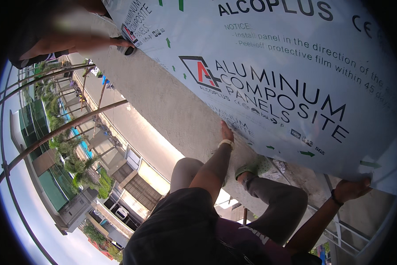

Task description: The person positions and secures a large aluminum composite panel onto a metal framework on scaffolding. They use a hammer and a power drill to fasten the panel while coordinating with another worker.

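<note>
Head view is showing the left hand (226, 132) pressing flat against the lower edge of a large white film-covered panel (273, 75) leaning over a concrete ledge (172, 110). The right hand (350, 189) is gripping the panel's lower corner, its fingers curled behind it. Another person's hand (90, 43) is touching the panel's far end.

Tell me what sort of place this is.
Probably the outside of a building under construction, high above street level: a large film-covered white panel held against a bare concrete ledge, curved metal rails at the edge, and rooftops and trees far below.
</note>
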A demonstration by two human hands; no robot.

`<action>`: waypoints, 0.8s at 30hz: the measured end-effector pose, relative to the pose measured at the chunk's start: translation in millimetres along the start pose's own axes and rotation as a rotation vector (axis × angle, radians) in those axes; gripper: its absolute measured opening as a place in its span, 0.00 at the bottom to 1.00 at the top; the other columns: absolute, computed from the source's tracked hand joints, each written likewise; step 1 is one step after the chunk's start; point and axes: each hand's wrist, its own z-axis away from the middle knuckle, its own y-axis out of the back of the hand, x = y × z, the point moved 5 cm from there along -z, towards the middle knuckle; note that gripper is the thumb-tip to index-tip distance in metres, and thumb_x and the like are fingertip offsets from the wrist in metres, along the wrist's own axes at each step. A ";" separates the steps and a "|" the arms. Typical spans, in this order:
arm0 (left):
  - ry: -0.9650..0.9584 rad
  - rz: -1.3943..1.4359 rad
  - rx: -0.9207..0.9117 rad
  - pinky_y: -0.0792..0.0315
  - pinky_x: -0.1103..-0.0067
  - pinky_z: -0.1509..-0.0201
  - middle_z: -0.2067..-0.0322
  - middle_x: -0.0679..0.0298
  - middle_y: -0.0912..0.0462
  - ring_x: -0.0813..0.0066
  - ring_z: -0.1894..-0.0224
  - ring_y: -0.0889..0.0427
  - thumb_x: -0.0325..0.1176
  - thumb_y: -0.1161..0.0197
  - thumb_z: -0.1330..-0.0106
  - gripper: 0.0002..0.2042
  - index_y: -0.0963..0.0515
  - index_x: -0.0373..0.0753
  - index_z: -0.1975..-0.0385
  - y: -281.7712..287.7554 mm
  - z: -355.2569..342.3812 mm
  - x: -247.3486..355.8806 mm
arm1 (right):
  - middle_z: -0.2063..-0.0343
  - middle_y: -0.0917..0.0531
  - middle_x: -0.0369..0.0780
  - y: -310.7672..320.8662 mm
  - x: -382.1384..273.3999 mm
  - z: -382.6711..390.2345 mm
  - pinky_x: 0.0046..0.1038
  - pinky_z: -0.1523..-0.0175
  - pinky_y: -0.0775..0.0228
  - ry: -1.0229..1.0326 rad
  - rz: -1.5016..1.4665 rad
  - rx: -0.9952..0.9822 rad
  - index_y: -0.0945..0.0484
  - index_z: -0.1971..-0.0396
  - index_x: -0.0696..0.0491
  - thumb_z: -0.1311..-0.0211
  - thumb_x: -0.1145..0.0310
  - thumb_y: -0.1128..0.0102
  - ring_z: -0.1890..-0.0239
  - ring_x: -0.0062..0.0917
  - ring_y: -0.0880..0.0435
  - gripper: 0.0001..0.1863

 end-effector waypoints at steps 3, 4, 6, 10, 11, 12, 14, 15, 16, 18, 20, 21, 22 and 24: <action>0.105 0.116 -0.002 0.35 0.56 0.33 0.30 0.55 0.29 0.53 0.31 0.29 0.81 0.63 0.35 0.52 0.44 0.44 0.22 -28.1 21.2 12.4 | 0.38 0.29 0.54 6.3 12.9 -1.1 0.49 0.42 0.22 0.401 0.241 -0.020 0.36 0.35 0.63 0.34 0.26 0.49 0.40 0.45 0.23 0.52; 0.121 0.173 -0.052 0.36 0.56 0.32 0.29 0.56 0.30 0.52 0.31 0.30 0.81 0.64 0.36 0.52 0.44 0.44 0.22 -32.9 22.1 9.8 | 0.40 0.28 0.55 11.0 7.8 -1.2 0.47 0.45 0.21 0.679 0.494 -0.034 0.38 0.34 0.63 0.36 0.26 0.46 0.41 0.45 0.22 0.52; 0.171 0.242 -0.145 0.40 0.55 0.29 0.26 0.57 0.36 0.52 0.27 0.35 0.83 0.67 0.37 0.54 0.44 0.43 0.22 -46.1 32.1 13.7 | 0.41 0.27 0.55 21.2 19.7 -4.5 0.44 0.47 0.21 0.635 0.450 -0.044 0.38 0.34 0.65 0.34 0.32 0.42 0.43 0.43 0.21 0.50; 0.239 0.376 -0.084 0.42 0.55 0.27 0.23 0.58 0.42 0.52 0.24 0.41 0.83 0.70 0.38 0.54 0.45 0.45 0.22 -31.8 14.1 1.7 | 0.40 0.26 0.52 -5.5 10.6 4.8 0.40 0.42 0.25 0.069 -0.244 -0.012 0.36 0.35 0.68 0.29 0.45 0.38 0.43 0.39 0.21 0.42; 0.230 0.383 -0.107 0.43 0.54 0.26 0.23 0.59 0.43 0.53 0.23 0.43 0.84 0.70 0.38 0.54 0.46 0.46 0.22 -31.5 11.0 2.7 | 0.40 0.25 0.51 -6.8 7.5 4.6 0.39 0.41 0.25 0.057 -0.287 -0.005 0.35 0.36 0.68 0.29 0.46 0.38 0.43 0.37 0.20 0.40; 0.224 0.389 -0.127 0.44 0.54 0.25 0.22 0.59 0.43 0.53 0.23 0.44 0.84 0.71 0.38 0.54 0.46 0.47 0.21 -31.3 9.4 2.7 | 0.40 0.25 0.51 -7.1 0.6 5.8 0.37 0.40 0.26 0.042 -0.327 -0.001 0.34 0.36 0.69 0.29 0.48 0.37 0.44 0.36 0.20 0.39; 0.224 0.330 -0.144 0.47 0.53 0.24 0.22 0.59 0.45 0.51 0.22 0.45 0.83 0.72 0.37 0.53 0.47 0.48 0.21 -47.5 23.4 7.4 | 0.42 0.22 0.49 -2.6 -0.9 5.8 0.33 0.39 0.28 0.059 -0.377 0.044 0.31 0.37 0.68 0.29 0.54 0.35 0.46 0.32 0.20 0.35; 0.214 0.299 -0.144 0.48 0.52 0.23 0.21 0.60 0.46 0.50 0.22 0.46 0.82 0.73 0.36 0.52 0.48 0.49 0.21 -48.9 30.8 16.1 | 0.43 0.21 0.48 0.8 -0.2 9.4 0.32 0.39 0.29 0.044 -0.364 0.052 0.30 0.38 0.69 0.30 0.54 0.35 0.46 0.32 0.20 0.34; 0.146 0.421 -0.214 0.46 0.51 0.24 0.22 0.59 0.44 0.49 0.23 0.44 0.80 0.72 0.34 0.50 0.47 0.48 0.21 -45.2 15.5 15.0 | 0.44 0.21 0.48 -2.8 -3.7 11.6 0.31 0.39 0.29 0.032 -0.371 0.046 0.30 0.38 0.69 0.30 0.54 0.35 0.47 0.31 0.21 0.34; 0.014 0.631 -0.365 0.43 0.48 0.27 0.24 0.57 0.41 0.47 0.26 0.40 0.75 0.71 0.30 0.46 0.45 0.46 0.22 -38.4 -18.6 0.1 | 0.45 0.20 0.47 -1.7 -3.3 8.0 0.30 0.39 0.29 0.013 -0.380 0.055 0.29 0.39 0.69 0.30 0.55 0.34 0.47 0.30 0.21 0.34; -0.036 0.683 -0.369 0.44 0.49 0.25 0.24 0.57 0.41 0.47 0.26 0.40 0.73 0.72 0.28 0.44 0.45 0.46 0.22 -37.1 -28.2 -5.6 | 0.45 0.20 0.47 -5.1 -3.2 10.7 0.30 0.39 0.30 0.040 -0.371 0.056 0.28 0.40 0.69 0.31 0.55 0.33 0.48 0.30 0.21 0.34; -0.052 0.707 -0.373 0.44 0.49 0.25 0.24 0.57 0.41 0.47 0.26 0.40 0.72 0.72 0.27 0.43 0.45 0.46 0.22 -41.3 -26.9 -6.1 | 0.45 0.19 0.47 -3.2 -6.7 12.0 0.30 0.40 0.30 0.045 -0.373 0.071 0.28 0.40 0.69 0.32 0.55 0.32 0.48 0.30 0.21 0.34; -0.052 0.732 -0.343 0.45 0.50 0.24 0.24 0.57 0.42 0.49 0.25 0.40 0.72 0.72 0.27 0.43 0.44 0.48 0.22 -45.8 -27.5 -5.4 | 0.45 0.19 0.47 -2.7 -11.3 13.8 0.30 0.40 0.29 0.047 -0.374 0.083 0.27 0.40 0.69 0.32 0.55 0.32 0.48 0.30 0.21 0.33; -0.016 0.703 -0.276 0.45 0.52 0.24 0.24 0.57 0.41 0.49 0.26 0.40 0.72 0.72 0.27 0.43 0.43 0.48 0.22 -50.6 -22.2 -2.3 | 0.46 0.19 0.47 -0.5 -12.9 14.9 0.30 0.39 0.29 0.063 -0.357 0.109 0.27 0.41 0.68 0.33 0.55 0.31 0.48 0.30 0.21 0.34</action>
